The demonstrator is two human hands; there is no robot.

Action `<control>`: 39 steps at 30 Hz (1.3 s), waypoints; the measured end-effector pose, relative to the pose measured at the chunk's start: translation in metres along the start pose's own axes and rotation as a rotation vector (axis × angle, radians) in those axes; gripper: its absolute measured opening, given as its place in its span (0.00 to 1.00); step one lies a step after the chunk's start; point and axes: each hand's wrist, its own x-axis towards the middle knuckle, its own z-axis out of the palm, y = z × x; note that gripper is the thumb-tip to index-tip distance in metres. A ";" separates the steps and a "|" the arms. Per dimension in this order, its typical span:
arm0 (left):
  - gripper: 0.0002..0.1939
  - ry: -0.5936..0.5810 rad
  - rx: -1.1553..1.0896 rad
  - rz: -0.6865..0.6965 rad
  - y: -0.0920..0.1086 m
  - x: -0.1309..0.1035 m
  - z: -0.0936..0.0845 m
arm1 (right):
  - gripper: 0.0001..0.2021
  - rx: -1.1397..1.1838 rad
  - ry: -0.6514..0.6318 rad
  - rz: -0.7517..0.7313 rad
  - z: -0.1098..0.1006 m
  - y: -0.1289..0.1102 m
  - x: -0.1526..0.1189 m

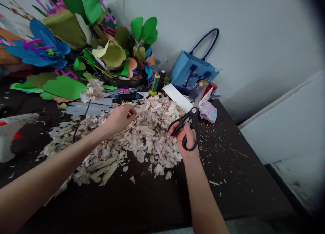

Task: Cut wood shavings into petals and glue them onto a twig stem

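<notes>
Over the pile of pale, dry petal-like scraps point(152, 125), my left hand point(118, 118) has its fingers curled together; whether anything small is between them cannot be made out. My right hand point(186, 139) holds black-handled scissors point(194, 113) with fingers and thumb at the handle loops. The scissor blades are apart and point up and away. A pale flower point(92, 90) on a dark twig stands just left of my left hand. Translucent glue sticks point(87, 107) lie behind my left forearm.
A white glue gun point(11, 132) lies at the far left. Colourful felt flowers point(109, 54) fill the back left. Green thread point(154, 85), a white strip point(177, 97), a glass jar point(198, 91), a blue bag point(191, 71) and a purple cloth point(208, 112) sit toward the wall. Scraps dot the dark table point(152, 200).
</notes>
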 end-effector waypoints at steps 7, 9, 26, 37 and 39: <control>0.08 0.096 0.081 0.153 0.010 -0.010 0.004 | 0.19 0.007 0.015 -0.003 0.001 0.000 0.000; 0.08 0.171 0.098 0.281 0.017 -0.018 0.012 | 0.19 0.012 0.008 -0.010 0.001 0.000 0.000; 0.06 -0.115 0.288 0.665 0.062 -0.050 0.073 | 0.19 0.019 -0.011 -0.015 -0.002 -0.001 0.001; 0.06 -0.021 0.344 0.680 0.075 -0.037 0.102 | 0.18 0.034 -0.013 -0.017 0.000 -0.002 0.000; 0.05 -0.034 0.339 0.665 0.076 -0.037 0.105 | 0.18 0.042 -0.018 -0.015 0.000 -0.002 0.000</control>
